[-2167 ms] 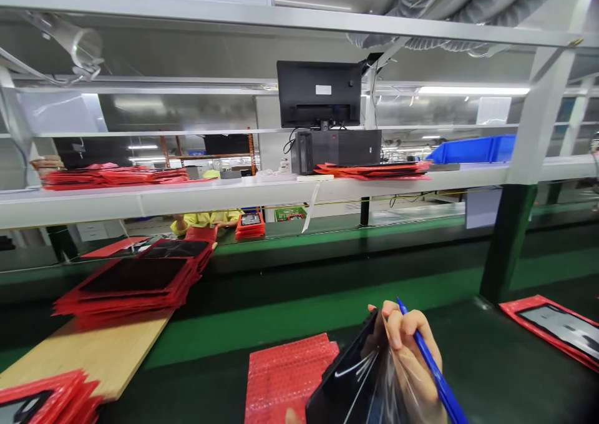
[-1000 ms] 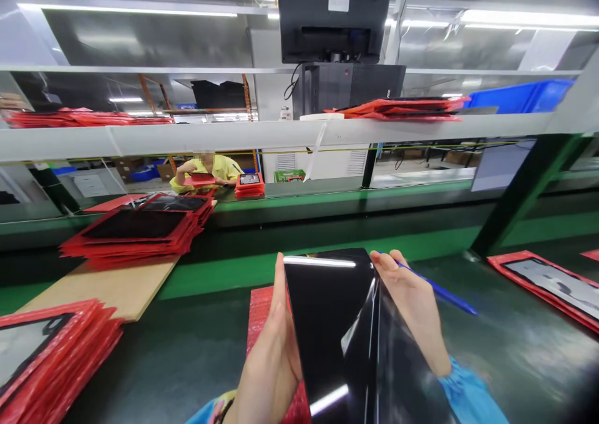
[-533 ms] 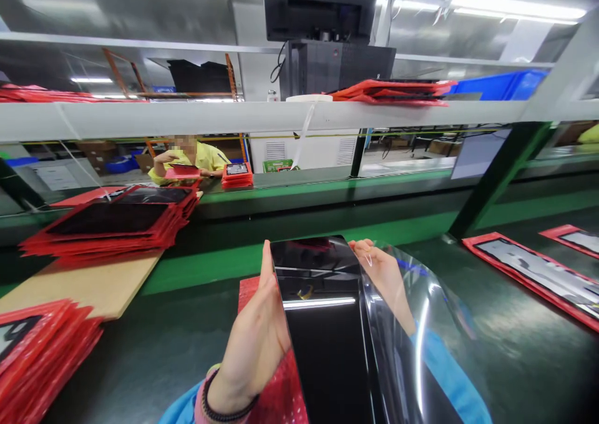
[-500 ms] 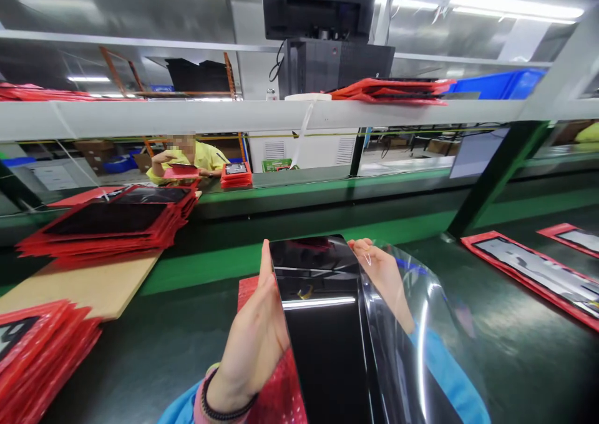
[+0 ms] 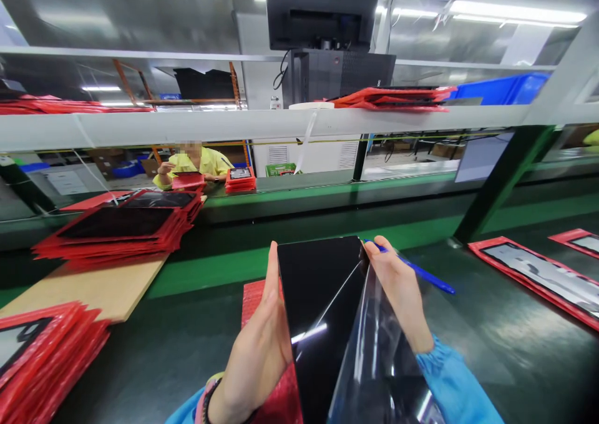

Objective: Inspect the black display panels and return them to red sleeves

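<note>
A black glossy screen panel stands tilted in front of me. My left hand grips its left edge, thumb pointing up along the side. At the panel's upper right corner, the fingers of my right hand are closed in a pinch on clear film, which hangs over the panel's right side and lower part. A blue pen shows behind my right hand; I cannot tell whether it is held or lies on the table. Under the panel, a red bubble-wrap sleeve lies on the dark green table.
Red-sleeved panels are stacked at left, partly on a wooden board, with another stack nearer. More sleeved panels lie at right. A shelf rail crosses ahead. Beyond it sits a person in yellow.
The film has swung from the right inward across the panel's lower part. My right hand has shifted slightly right, and the blue pen now shows plainly. The panel's reflections have changed.
</note>
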The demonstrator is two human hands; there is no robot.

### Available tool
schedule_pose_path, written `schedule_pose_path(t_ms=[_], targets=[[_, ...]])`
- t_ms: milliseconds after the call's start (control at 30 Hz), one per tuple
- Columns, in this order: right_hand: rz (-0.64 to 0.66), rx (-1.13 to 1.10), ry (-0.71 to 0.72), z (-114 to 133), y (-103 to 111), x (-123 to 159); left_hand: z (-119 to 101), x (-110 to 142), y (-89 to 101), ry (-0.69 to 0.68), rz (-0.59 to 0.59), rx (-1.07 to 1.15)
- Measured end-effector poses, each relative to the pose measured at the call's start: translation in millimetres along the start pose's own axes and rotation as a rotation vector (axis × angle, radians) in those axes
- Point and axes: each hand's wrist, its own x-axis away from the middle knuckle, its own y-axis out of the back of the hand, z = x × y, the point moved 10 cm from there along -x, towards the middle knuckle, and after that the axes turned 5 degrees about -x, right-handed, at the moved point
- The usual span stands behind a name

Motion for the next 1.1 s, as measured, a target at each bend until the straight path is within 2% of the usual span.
schedule_pose_path(t_ms=[133,333,400,500,567,633,700,833,933,1000,1100], targets=[[0.056,0.007,-0.011,7.2,-11.0,8.0,-1.6,5.5,-3.8,-0.028,0.051,-0.043],[0.087,-0.003,-0.020,12.4,-21.9,19.7,1.1,8.8,-11.0,0.023,0.092,-0.072],[0.084,-0.001,-0.014,11.9,-22.3,22.5,-1.4,7.8,-13.6,0.004,0.106,-0.164],[0.100,0.067,0.104,18.2,-22.3,23.0,-3.4,3.5,-12.2,-0.036,0.099,-0.361],[0.115,0.147,0.203,21.6,-18.2,20.6,-1.9,-1.8,3.9,-0.025,-0.005,-0.422],[0.110,0.231,0.260,19.7,-4.7,15.0,2.3,-7.0,32.1,0.027,-0.155,-0.416],[0.109,0.322,0.250,11.3,16.9,7.4,7.3,-12.0,64.7,0.095,-0.273,-0.411],[0.195,0.541,0.075,-19.8,63.3,3.6,6.3,-25.4,127.2,0.105,-0.389,-0.464],[0.321,0.636,-0.070,-44.4,81.0,19.1,12.7,-31.8,166.5,0.101,-0.470,-0.491],[0.391,0.656,-0.147,-58.0,84.8,31.1,23.7,-34.1,183.0,0.115,-0.501,-0.488],[0.441,0.655,-0.211,-70.4,86.4,40.4,43.2,-35.9,191.5,0.155,-0.498,-0.471]])
